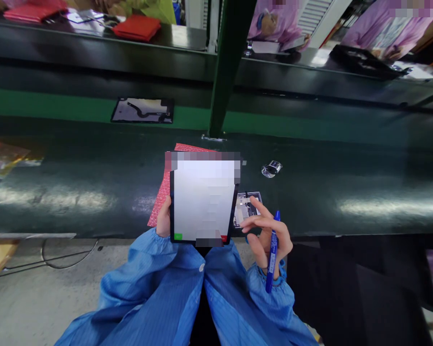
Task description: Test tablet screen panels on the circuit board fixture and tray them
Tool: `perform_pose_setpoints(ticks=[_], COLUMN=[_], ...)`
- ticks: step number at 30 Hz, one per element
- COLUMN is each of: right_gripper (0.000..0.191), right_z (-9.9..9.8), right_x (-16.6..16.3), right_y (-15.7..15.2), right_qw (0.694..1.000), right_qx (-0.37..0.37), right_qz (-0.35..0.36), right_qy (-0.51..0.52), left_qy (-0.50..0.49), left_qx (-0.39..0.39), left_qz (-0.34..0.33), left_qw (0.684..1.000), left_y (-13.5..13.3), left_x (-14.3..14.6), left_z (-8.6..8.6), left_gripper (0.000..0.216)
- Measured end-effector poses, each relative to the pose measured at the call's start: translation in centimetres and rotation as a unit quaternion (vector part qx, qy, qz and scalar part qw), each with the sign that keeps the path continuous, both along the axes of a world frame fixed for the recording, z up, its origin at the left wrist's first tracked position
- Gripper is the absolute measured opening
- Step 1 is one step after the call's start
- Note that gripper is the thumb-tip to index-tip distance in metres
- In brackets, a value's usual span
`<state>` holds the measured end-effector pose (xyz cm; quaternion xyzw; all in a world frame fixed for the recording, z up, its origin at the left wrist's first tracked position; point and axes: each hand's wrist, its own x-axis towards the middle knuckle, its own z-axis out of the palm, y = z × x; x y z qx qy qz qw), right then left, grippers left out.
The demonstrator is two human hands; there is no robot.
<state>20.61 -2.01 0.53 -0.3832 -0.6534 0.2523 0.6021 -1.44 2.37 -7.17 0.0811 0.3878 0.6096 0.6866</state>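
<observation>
My left hand [163,218] grips the left edge of a tablet [205,202], whose lit screen is mostly white and partly blurred. A green patch and a red patch show at the bottom of the screen. To the right of it, my right hand [270,235] has a blue marker pen [273,252] tucked between its fingers, with the index finger stretched toward the tablet but apart from it. Behind that hand lies a printed card or board [247,209], partly hidden. Pink bubble wrap [161,199] sticks out from beneath the tablet.
A small shiny roll [272,168] lies on the dark green bench [310,192]. Farther back rests a flat black panel [142,110] with a ribbon cable. A green post [227,72] rises mid-bench. Co-workers [274,21] sit across, near red pouches [137,28]. Clear plastic bags [10,154] lie left.
</observation>
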Motion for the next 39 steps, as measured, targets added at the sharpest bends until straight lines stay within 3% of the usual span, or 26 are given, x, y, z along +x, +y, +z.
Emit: perform_pose_setpoints(ticks=[7, 12, 17, 20, 23, 26, 39], right_gripper=[0.023, 0.029, 0.024, 0.023, 0.018, 0.013, 0.014], right_z=[-0.3, 0.0, -0.1, -0.4, -0.5, -0.7, -1.0], right_x=[-0.1, 0.0, 0.4, 0.5, 0.3, 0.2, 0.5], right_y=[-0.1, -0.2, 0.3, 0.9, 0.9, 0.6, 0.6], right_qw=[0.999, 1.0, 0.998, 0.997, 0.997, 0.993, 0.987], right_qx=[-0.025, -0.026, -0.011, 0.013, -0.019, -0.067, -0.1], right_qz=[-0.028, -0.009, -0.041, -0.044, -0.064, -0.093, -0.123], right_qy=[-0.028, -0.013, -0.049, -0.055, -0.049, -0.031, -0.031], left_qy=[-0.035, -0.063, -0.138, -0.163, -0.175, -0.17, -0.18], left_qx=[-0.022, -0.021, 0.03, 0.053, 0.053, 0.055, 0.082], left_qz=[-0.034, -0.029, -0.091, -0.113, -0.131, -0.136, -0.123], left_qw=[0.999, 0.997, 0.986, 0.979, 0.974, 0.975, 0.973], left_y=[-0.1, -0.3, 0.0, 0.3, 0.5, 0.4, 0.8], left_x=[-0.1, -0.2, -0.3, 0.0, 0.1, 0.2, 0.2], left_z=[-0.2, -0.8, -0.7, -0.3, 0.1, 0.4, -0.6], left_gripper=[0.056, 0.047, 0.035, 0.038, 0.043, 0.045, 0.04])
